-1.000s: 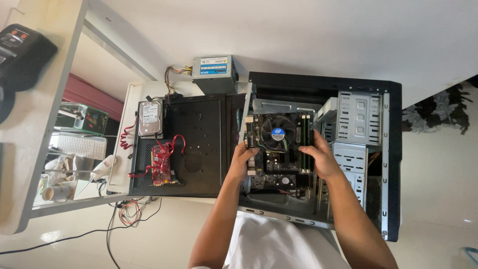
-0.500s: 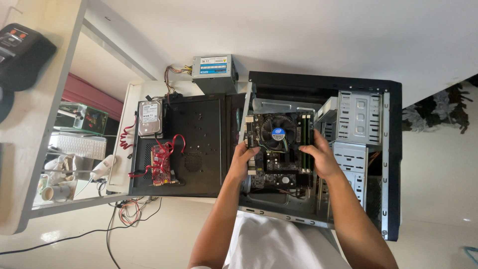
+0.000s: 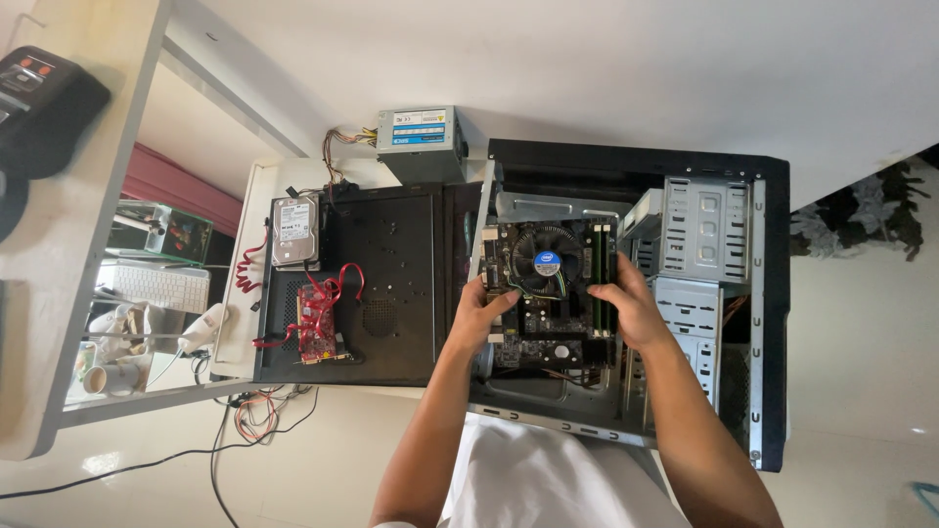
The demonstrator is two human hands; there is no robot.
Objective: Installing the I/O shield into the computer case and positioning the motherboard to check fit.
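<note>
- The left hand (image 3: 479, 315) grips the left edge of a motherboard (image 3: 548, 303), fingers curled over the board's rim and thumb lying on top.
- The right hand (image 3: 628, 311) holds the opposite edge, fingers closed against the side where the memory sticks (image 3: 601, 279) stand; whether the fingertips wrap under the board is hard to tell from this angle.
- Between the two hands, the motherboard sits inside the open computer case (image 3: 773, 313), which lies on its side.
- Just ahead of both grips, at the board's far half, the round cooler fan (image 3: 546, 262) with a blue centre faces up.
- Beyond the right hand, the grey metal drive cage (image 3: 704, 230) fills the case's right part.
- Outward from the left hand, the black side panel (image 3: 391, 284) lies flat just beside the case.
- On that panel, well apart from the left hand, rest a hard drive (image 3: 295, 231) and a red expansion card (image 3: 317, 323) tangled with red cables (image 3: 337, 286).
- Past the panel's far edge, a grey power supply (image 3: 419, 137) sits with its wires trailing.
- Farther left, a white keyboard (image 3: 156, 286) shows on a lower shelf.
</note>
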